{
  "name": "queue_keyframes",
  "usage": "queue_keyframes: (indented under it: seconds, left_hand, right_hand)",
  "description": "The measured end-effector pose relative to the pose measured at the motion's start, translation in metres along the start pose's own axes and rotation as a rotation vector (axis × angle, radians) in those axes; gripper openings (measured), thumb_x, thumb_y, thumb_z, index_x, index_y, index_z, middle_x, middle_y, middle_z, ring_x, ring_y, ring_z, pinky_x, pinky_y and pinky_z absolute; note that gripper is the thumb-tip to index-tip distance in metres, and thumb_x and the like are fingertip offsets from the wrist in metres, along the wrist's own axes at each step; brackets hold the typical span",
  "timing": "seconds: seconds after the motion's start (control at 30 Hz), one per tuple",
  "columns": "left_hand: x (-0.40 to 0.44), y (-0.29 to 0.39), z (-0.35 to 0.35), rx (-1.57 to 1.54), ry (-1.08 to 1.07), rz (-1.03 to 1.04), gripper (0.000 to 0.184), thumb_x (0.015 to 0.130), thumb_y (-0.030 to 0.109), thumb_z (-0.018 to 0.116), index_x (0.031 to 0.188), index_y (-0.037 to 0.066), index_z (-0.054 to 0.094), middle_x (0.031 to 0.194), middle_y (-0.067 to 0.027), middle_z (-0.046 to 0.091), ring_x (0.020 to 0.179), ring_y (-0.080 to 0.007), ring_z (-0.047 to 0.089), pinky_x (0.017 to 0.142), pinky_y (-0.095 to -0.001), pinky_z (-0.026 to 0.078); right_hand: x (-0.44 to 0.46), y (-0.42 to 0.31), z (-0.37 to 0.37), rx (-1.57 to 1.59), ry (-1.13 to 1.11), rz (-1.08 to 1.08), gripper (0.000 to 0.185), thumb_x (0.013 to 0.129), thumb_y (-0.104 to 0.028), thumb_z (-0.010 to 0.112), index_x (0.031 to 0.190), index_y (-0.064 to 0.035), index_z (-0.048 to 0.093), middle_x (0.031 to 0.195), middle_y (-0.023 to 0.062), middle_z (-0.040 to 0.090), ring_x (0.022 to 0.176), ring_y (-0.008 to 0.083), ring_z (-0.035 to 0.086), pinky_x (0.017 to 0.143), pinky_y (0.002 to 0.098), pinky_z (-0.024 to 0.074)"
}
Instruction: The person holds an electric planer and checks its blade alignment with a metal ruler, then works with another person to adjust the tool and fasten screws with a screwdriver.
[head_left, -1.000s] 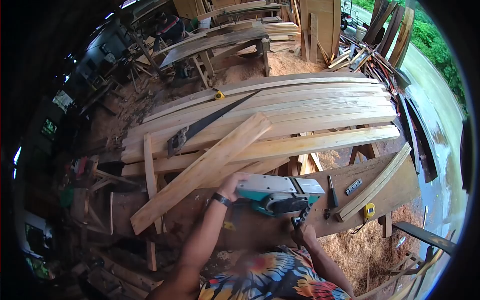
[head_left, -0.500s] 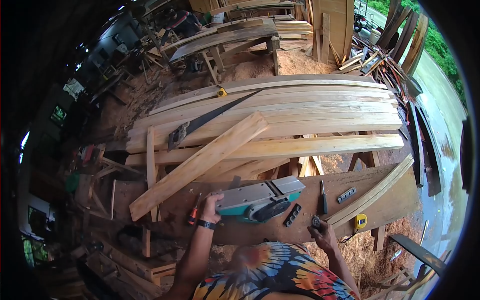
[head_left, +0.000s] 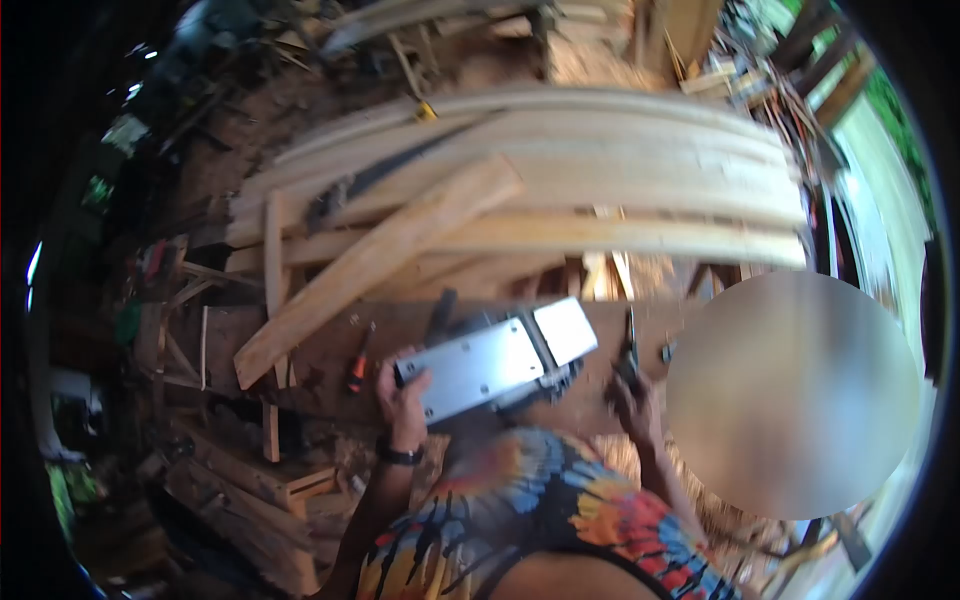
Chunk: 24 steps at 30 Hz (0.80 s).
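Note:
An electric planer point(head_left: 475, 365) lies sole up above the bench, its flat metal plate shining. My left hand point(head_left: 402, 400) is wrapped around its left end, thumb on top of the plate. My right hand point(head_left: 636, 408) is closed around a small dark round part point(head_left: 627, 368), blurred by motion. Just beyond those fingers lies a thin dark hand tool point(head_left: 631, 330). To the left of the planer, an orange-handled screwdriver point(head_left: 358, 372) rests on the bench.
Behind the brown workbench point(head_left: 310, 325) are long planks point(head_left: 640, 180) with a handsaw point(head_left: 390, 165) and a yellow tape measure point(head_left: 427, 111) on them. A loose board point(head_left: 380, 270) slants across their left side. A round blurred patch hides the bench's right end.
The planer's sole has turned more toward me, hiding its green side. My right hand has moved up close to the thin dark tool. The view shifted, and a blurred patch appeared at right.

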<state>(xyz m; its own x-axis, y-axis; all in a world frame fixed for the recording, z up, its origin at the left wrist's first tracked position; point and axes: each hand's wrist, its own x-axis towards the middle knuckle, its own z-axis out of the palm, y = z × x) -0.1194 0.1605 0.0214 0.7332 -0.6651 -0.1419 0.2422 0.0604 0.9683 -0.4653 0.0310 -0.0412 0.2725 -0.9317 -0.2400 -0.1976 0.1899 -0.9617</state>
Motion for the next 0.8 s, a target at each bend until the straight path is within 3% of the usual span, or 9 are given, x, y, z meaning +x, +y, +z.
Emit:
queue_keyframes:
  seconds: [0.07, 0.13, 0.17, 0.2, 0.3, 0.43, 0.57, 0.6, 0.8]
  left_hand:
    - [0.0, 0.003, -0.001, 0.017, -0.039, 0.043, 0.038, 0.084, -0.001, 0.07, 0.12, 0.001, 0.059, 0.117, -0.009, 0.067, 0.106, -0.0179, 0.062, 0.099, -0.0347, 0.048]
    - [-0.013, 0.017, -0.006, 0.245, -0.023, 0.019, 0.034, 0.089, -0.001, 0.069, 0.121, 0.001, 0.059, 0.118, -0.012, 0.067, 0.103, -0.0184, 0.062, 0.095, -0.0328, 0.049]
    - [-0.019, 0.018, -0.009, 0.218, -0.073, -0.02, 0.035, 0.09, -0.002, 0.068, 0.123, -0.002, 0.056, 0.122, -0.0151, 0.066, 0.106, -0.0197, 0.063, 0.096, -0.0342, 0.05]
    - [-0.022, 0.008, -0.017, 0.212, -0.109, 0.035, 0.035, 0.091, -0.002, 0.068, 0.123, -0.004, 0.054, 0.124, -0.0172, 0.065, 0.107, -0.0204, 0.063, 0.097, -0.0358, 0.051]
    - [-0.028, 0.005, -0.032, 0.218, -0.188, 0.088, 0.034, 0.091, -0.003, 0.068, 0.12, -0.006, 0.05, 0.129, -0.0226, 0.063, 0.113, -0.0231, 0.063, 0.102, -0.0392, 0.05]
    - [-0.034, 0.01, -0.04, 0.283, -0.324, 0.004, 0.034, 0.09, -0.004, 0.068, 0.117, -0.004, 0.047, 0.131, -0.0265, 0.061, 0.12, -0.0262, 0.061, 0.106, -0.0395, 0.047]
    - [-0.041, 0.018, -0.043, 0.344, -0.467, -0.055, 0.042, 0.09, -0.004, 0.068, 0.125, -0.005, 0.046, 0.139, -0.0286, 0.056, 0.126, -0.0276, 0.057, 0.109, -0.0397, 0.045]
    - [-0.04, 0.02, -0.045, 0.383, -0.496, -0.078, 0.051, 0.09, -0.003, 0.068, 0.135, -0.006, 0.043, 0.142, -0.0277, 0.054, 0.129, -0.0291, 0.056, 0.111, -0.0409, 0.043]
    - [-0.005, 0.051, -0.029, 0.769, -0.717, -0.151, 0.064, 0.094, 0.009, 0.07, 0.148, -0.004, 0.04, 0.143, -0.0263, 0.055, 0.132, -0.0341, 0.055, 0.113, -0.0451, 0.041]
  right_hand:
    - [0.009, 0.018, 0.005, -0.211, 0.016, -0.223, 0.029, 0.1, -0.023, 0.066, 0.116, 0.0017, 0.066, 0.081, 0.0134, 0.066, 0.07, 0.0225, 0.062, 0.066, 0.037, 0.0511]
    - [-0.003, -0.003, 0.015, -0.347, 0.04, -0.11, 0.038, 0.099, -0.03, 0.069, 0.113, 0.0033, 0.057, 0.089, 0.0232, 0.068, 0.076, 0.0365, 0.065, 0.071, 0.0433, 0.0523]
    - [-0.015, -0.023, 0.02, -0.304, 0.023, -0.002, 0.039, 0.1, -0.031, 0.067, 0.111, 0.003, 0.052, 0.09, 0.0272, 0.067, 0.084, 0.044, 0.067, 0.072, 0.0459, 0.0518]
    - [-0.019, -0.021, 0.023, -0.347, 0.075, -0.137, 0.038, 0.102, -0.032, 0.064, 0.112, 0.0023, 0.051, 0.088, 0.0274, 0.066, 0.088, 0.0474, 0.067, 0.073, 0.048, 0.0507]
    - [-0.026, -0.022, 0.03, -0.363, 0.063, 0.041, 0.036, 0.102, -0.031, 0.063, 0.115, 0.0, 0.052, 0.085, 0.0249, 0.066, 0.083, 0.0452, 0.067, 0.073, 0.0478, 0.0498]
    - [-0.037, -0.015, 0.029, -0.3, 0.003, 0.052, 0.031, 0.102, -0.029, 0.064, 0.109, 0.0, 0.055, 0.084, 0.0236, 0.065, 0.077, 0.0401, 0.065, 0.072, 0.0465, 0.0495]
    - [-0.046, -0.013, 0.037, -0.344, 0.017, 0.007, 0.028, 0.1, -0.026, 0.066, 0.106, 0.001, 0.06, 0.084, 0.0234, 0.065, 0.076, 0.0382, 0.064, 0.072, 0.0459, 0.0494]
    - [-0.047, -0.011, 0.039, -0.364, 0.011, 0.01, 0.028, 0.1, -0.025, 0.066, 0.106, 0.0011, 0.061, 0.084, 0.0233, 0.066, 0.076, 0.0381, 0.065, 0.072, 0.0461, 0.0495]
    - [-0.06, -0.014, 0.044, -0.357, 0.0, 0.043, 0.033, 0.095, -0.027, 0.071, 0.105, 0.0026, 0.063, 0.087, 0.0247, 0.069, 0.082, 0.0405, 0.069, 0.073, 0.047, 0.0517]
